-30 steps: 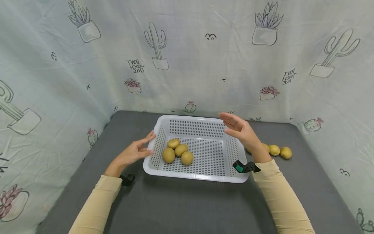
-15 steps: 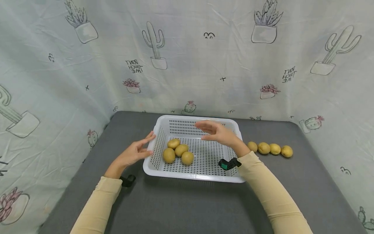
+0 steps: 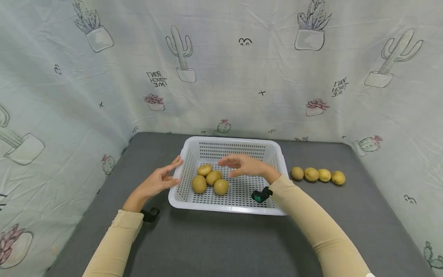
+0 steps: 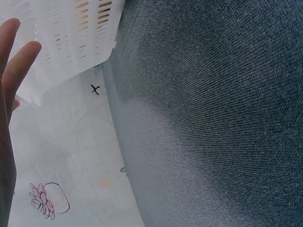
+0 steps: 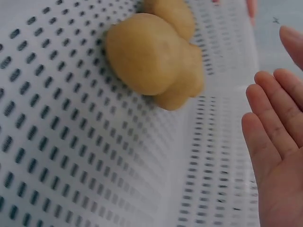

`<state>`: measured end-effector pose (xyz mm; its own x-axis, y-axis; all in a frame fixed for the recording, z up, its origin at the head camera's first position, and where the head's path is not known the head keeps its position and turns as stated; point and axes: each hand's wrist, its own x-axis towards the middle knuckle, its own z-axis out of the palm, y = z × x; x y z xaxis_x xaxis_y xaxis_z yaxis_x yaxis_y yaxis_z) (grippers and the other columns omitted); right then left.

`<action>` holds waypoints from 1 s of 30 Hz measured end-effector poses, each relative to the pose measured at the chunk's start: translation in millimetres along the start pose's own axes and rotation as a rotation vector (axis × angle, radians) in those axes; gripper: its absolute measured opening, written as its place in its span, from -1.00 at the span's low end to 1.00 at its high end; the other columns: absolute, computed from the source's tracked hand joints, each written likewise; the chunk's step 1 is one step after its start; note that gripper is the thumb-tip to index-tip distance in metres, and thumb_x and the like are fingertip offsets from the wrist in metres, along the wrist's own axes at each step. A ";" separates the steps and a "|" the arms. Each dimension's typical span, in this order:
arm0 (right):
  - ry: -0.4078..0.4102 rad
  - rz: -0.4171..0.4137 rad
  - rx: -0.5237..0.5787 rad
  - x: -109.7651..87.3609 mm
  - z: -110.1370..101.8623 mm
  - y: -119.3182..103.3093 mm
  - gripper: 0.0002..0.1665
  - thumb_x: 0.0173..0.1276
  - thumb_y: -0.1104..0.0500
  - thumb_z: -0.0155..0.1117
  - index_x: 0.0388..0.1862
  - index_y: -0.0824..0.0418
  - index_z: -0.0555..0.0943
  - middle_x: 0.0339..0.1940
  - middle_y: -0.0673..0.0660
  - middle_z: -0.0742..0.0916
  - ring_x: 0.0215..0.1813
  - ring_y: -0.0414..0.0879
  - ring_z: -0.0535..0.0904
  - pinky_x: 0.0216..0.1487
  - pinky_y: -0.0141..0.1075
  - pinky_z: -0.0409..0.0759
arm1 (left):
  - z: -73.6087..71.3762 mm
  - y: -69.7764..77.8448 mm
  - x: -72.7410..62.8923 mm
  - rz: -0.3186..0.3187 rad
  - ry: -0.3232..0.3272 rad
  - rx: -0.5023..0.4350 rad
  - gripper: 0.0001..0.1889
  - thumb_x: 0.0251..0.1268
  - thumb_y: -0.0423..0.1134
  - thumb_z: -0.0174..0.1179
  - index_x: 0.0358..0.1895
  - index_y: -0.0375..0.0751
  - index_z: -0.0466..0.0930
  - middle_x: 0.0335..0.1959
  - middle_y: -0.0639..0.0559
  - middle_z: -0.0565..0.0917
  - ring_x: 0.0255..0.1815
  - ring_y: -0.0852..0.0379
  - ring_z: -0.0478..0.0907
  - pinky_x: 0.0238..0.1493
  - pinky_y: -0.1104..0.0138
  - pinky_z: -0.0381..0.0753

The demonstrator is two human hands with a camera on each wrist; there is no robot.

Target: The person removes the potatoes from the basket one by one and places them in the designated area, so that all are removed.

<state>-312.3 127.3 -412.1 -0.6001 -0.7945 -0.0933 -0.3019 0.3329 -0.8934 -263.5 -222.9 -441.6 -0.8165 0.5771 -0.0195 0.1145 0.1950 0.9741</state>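
A white perforated plastic basket (image 3: 228, 209) stands on the table with several potatoes (image 3: 214, 177) clustered in its left half. My left hand (image 3: 160, 180) touches the basket's left rim, fingers extended along it. In the left wrist view, fingers (image 4: 21, 66) of that hand show beside the basket wall (image 4: 61, 52). Over the inside of the basket hovers my right hand (image 3: 243, 165), holding nothing, just right of the potatoes. From the right wrist, its fingers (image 5: 267, 118) appear nearly straight and apart from the potatoes (image 5: 147, 54).
Right of the basket, several more potatoes (image 3: 311, 174) lie in a row on the dark grey table (image 3: 221, 246). A white curtain (image 3: 221, 69) printed with cacti hangs behind and along the sides.
My right hand has moved left and lower, from above the basket's right edge to beside the potatoes inside. The row of potatoes at right is now uncovered. The left hand stays put.
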 end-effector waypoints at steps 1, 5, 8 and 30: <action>-0.010 0.010 0.002 1.9 1.5 1.4 -0.36 0.28 0.32 0.25 0.35 0.31 0.34 0.36 0.24 0.45 0.42 0.08 0.30 0.43 -0.06 0.17 | -0.1 0.0 -0.4 -0.003 0.004 0.002 -0.24 0.34 -0.33 0.14 0.51 -0.24 -0.08 0.56 -0.01 -0.34 0.21 -0.34 0.43 -0.01 0.42 0.55; -0.041 0.035 -0.020 8.1 6.4 7.5 -0.37 0.25 0.35 0.27 0.32 0.30 0.37 0.34 0.22 0.48 0.40 0.05 0.33 0.42 -0.07 0.19 | 0.1 0.3 -1.4 -0.012 0.010 0.002 -0.23 0.34 -0.31 0.15 0.51 -0.19 -0.07 0.57 0.04 -0.33 0.23 -0.32 0.41 0.00 0.41 0.55; -0.064 0.041 -0.035 10.8 9.4 11.1 -0.37 0.25 0.32 0.28 0.31 0.30 0.38 0.32 0.23 0.49 0.39 0.05 0.35 0.41 -0.05 0.21 | -0.3 0.6 -2.8 -0.007 0.007 -0.004 -0.23 0.34 -0.31 0.15 0.51 -0.19 -0.08 0.56 0.04 -0.34 0.23 -0.35 0.39 0.00 0.42 0.54; -0.142 0.034 -0.070 17.4 22.4 27.7 -0.37 0.14 0.43 0.29 0.25 0.27 0.47 0.29 0.14 0.54 0.39 0.03 0.35 0.39 -0.06 0.25 | 1.4 -0.8 -0.8 0.004 0.011 0.004 -0.22 0.33 -0.33 0.15 0.51 -0.23 -0.08 0.57 0.03 -0.32 0.22 -0.35 0.41 -0.04 0.41 0.57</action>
<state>-314.5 111.3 -448.3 -0.5015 -0.8444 -0.1881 -0.3375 0.3912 -0.8562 -262.2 -222.4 -442.6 -0.8222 0.5691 -0.0127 0.1202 0.1953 0.9734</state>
